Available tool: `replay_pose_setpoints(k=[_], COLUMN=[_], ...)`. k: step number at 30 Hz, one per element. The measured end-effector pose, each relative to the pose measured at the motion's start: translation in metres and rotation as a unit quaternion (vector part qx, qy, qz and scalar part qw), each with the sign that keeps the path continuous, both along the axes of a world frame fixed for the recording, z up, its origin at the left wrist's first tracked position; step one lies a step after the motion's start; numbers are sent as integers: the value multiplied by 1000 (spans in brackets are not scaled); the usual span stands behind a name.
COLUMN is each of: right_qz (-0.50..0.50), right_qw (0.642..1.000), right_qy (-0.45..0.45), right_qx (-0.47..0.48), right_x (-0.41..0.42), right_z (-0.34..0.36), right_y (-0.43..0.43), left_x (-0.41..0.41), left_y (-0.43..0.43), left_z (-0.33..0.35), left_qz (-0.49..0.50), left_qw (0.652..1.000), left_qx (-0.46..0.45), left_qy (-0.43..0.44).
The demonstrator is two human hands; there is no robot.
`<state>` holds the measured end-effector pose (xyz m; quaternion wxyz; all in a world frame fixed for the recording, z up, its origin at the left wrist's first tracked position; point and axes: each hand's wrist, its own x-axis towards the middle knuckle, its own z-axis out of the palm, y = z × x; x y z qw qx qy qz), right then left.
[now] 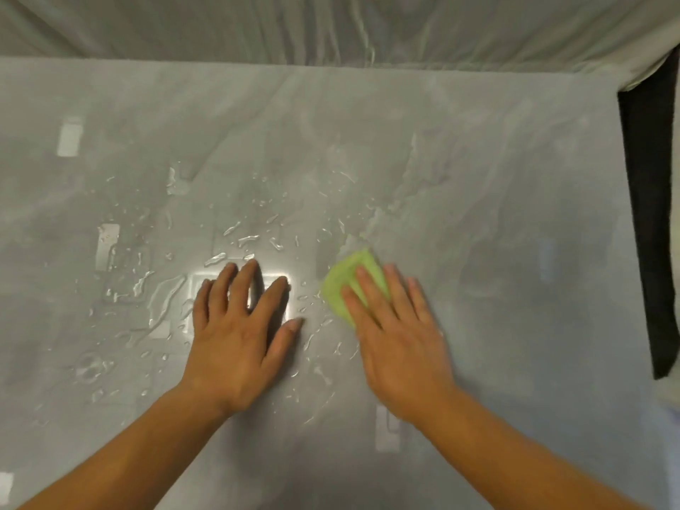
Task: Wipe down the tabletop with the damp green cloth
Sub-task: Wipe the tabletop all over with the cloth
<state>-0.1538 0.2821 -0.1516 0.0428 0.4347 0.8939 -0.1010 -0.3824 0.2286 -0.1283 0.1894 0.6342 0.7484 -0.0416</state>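
Observation:
A grey glossy tabletop fills the view, with water drops and streaks spread over its middle and left. A small folded light-green cloth lies on it right of centre. My right hand presses flat on the cloth, fingers spread over its near half, so part of the cloth is hidden. My left hand rests flat on the wet surface beside it, fingers apart and holding nothing. A smeared, wiped-looking track runs up and away from the cloth.
A pale wrinkled fabric sheet hangs along the table's far edge. A black strip marks the table's right edge. Ceiling lights reflect as bright rectangles on the surface.

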Motion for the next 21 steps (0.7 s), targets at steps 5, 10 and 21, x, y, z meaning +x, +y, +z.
replay_pose_setpoints(k=[5,10,21], right_qz=[-43,-220,-197], right_qw=[999,975,980], right_qy=[-8,17,20], right_qx=[16,20,5], right_x=[28,-6,9], right_z=[-7,-8,-8], right_y=[68,131,153], left_x=[-3,-11,-21], left_y=[29,81,162], left_z=[4,-6,-17], left_qz=[-9,-20,-31], left_qw=[999,999,998], left_qx=[27,41,47], left_qy=[-21,-3,10])
